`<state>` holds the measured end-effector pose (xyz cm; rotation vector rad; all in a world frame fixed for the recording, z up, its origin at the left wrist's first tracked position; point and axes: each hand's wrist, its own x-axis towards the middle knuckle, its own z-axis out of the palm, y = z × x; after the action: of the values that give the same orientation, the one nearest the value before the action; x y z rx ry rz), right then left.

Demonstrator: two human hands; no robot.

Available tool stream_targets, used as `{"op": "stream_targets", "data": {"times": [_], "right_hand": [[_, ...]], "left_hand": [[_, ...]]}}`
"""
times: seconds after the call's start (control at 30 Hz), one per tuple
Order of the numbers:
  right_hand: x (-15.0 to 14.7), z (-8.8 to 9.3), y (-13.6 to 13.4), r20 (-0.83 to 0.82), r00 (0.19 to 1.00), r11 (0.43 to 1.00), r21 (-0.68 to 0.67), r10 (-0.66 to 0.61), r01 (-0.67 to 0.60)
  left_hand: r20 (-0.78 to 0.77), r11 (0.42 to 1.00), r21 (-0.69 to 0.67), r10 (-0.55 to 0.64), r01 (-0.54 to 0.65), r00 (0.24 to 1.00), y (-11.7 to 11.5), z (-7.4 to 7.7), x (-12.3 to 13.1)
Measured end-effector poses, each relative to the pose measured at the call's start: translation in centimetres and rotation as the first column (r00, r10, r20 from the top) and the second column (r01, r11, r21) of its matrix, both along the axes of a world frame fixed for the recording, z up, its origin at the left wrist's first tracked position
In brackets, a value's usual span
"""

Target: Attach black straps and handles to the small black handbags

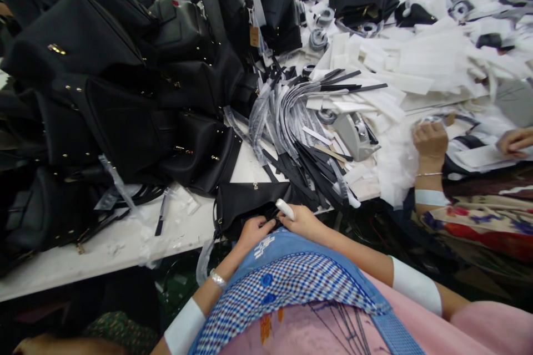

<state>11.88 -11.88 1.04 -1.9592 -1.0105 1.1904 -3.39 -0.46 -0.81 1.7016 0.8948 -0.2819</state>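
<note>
Nearly closed grips [254, 232] [303, 223] on bag [244, 199]

A black bag [244, 198] sits at the white table's [189, 224] edge.

The left hand [253, 233] and right hand [303, 222] hold the near edge of a black bag [245, 199], with dark straps [302, 169] just beyond the grip rightward, piled handbags [120, 113] leftward, and white sheets [428, 61] farther past the straps.

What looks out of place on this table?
The straps beyond the bag being handled look messy: a loose heap, ends splayed different ways, with white pieces strewn behind. Nothing looks clearly damaged.
</note>
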Motion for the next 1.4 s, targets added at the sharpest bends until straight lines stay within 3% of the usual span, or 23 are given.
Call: {"op": "stream_targets", "data": {"times": [0.2,0.37,0.5,0.7,0.8,0.9,0.97,1.03,1.17,1.23,1.33,1.4], "right_hand": [[-0.1,-0.2,0.1,0.0,1.0,1.0,0.001,0.022,-0.022],[0.0,-0.1,0.1,0.047,0.998,0.999,-0.028,0.042,-0.041],[-0.1,-0.3,-0.2,0.052,0.998,0.997,-0.069,0.019,-0.015],[0.1,-1.0,-0.2,-0.211,0.952,0.954,-0.249,-0.222,0.168],[0.5,-0.5,-0.2,-0.222,0.947,0.956,-0.233,-0.233,0.18],[2.0,0.4,-0.4,-0.402,0.886,0.961,-0.239,-0.23,0.141],[3.7,0.9,-0.5,-0.538,0.826,0.975,-0.217,-0.165,0.054],[5.6,1.1,0.0,-0.57,0.815,0.988,-0.154,-0.1,0.014],[8.8,1.0,3.4,-0.41,0.897,0.979,0.044,-0.165,0.2],[9.8,0.8,5.7,-0.303,0.937,0.959,0.165,-0.172,0.23],[9.9,0.9,8.5,-0.006,0.994,0.957,0.27,-0.106,0.104],[9.1,1.3,9.2,0.226,0.972,0.946,0.322,-0.055,-0.022]], "left_hand": [[-0.053,0.992,-0.129,-0.016,0.009,0.998,0.4,-1.0,1.1],[-0.133,0.999,0.036,-0.027,0.032,0.991,-0.4,-1.8,1.4],[-0.115,0.984,0.149,-0.079,0.096,0.99,-1.0,-1.5,1.5],[-0.091,0.967,0.193,-0.15,0.165,0.984,-1.1,-0.9,1.6],[-0.074,0.969,0.18,-0.156,0.167,0.985,-1.1,-0.8,1.6],[-0.046,0.977,0.15,-0.149,0.154,0.988,-0.8,-0.4,2.0],[-0.028,0.98,0.121,-0.156,0.158,0.987,-0.2,0.4,2.4],[-0.009,0.982,0.09,-0.167,0.167,0.986,0.8,1.6,2.6],[0.076,0.967,-0.031,-0.251,0.253,0.965,3.1,4.0,1.0],[0.092,0.945,-0.079,-0.311,0.319,0.946,3.9,4.8,-0.6],[0.054,0.936,-0.05,-0.347,0.35,0.936,4.2,5.6,-2.6],[0.053,0.954,0.008,-0.301,0.301,0.952,3.9,6.5,-3.0]]}}
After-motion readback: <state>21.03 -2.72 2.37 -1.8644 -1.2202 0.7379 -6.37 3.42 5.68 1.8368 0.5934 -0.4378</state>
